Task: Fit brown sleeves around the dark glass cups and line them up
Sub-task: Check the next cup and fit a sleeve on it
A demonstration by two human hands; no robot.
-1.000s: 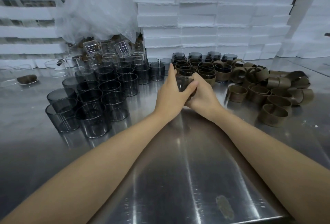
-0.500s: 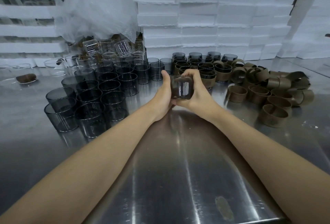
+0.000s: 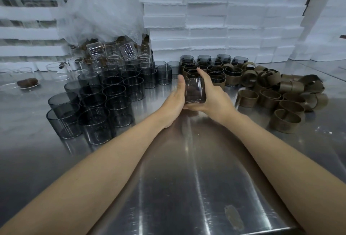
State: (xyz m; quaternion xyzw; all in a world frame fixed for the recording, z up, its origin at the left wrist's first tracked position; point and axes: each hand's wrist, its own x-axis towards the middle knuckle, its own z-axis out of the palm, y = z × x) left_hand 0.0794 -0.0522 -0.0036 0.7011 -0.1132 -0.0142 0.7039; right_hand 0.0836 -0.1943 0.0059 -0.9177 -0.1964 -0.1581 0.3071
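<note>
Both hands hold one dark glass cup [image 3: 194, 90] tilted above the steel table [image 3: 187, 178]; a brown sleeve seems to wrap it. My left hand [image 3: 175, 102] presses its left side, and my right hand [image 3: 215, 96] wraps its right side and back. Behind them stand rows of sleeved cups [image 3: 215, 70]. A cluster of bare dark cups [image 3: 104, 96] fills the left. Loose brown sleeves [image 3: 280, 94] lie piled on the right.
White foam boxes [image 3: 224, 19] are stacked along the back. A crumpled plastic bag [image 3: 104, 6] hangs over clear glasses [image 3: 112, 53] at the back left. A brown smudge [image 3: 234, 218] marks the table near its front edge.
The cup rose from between my pressed hands on the table and now sits tilted in both hands, drawn slightly toward me. My left fingers moved from over the cup to its side.
</note>
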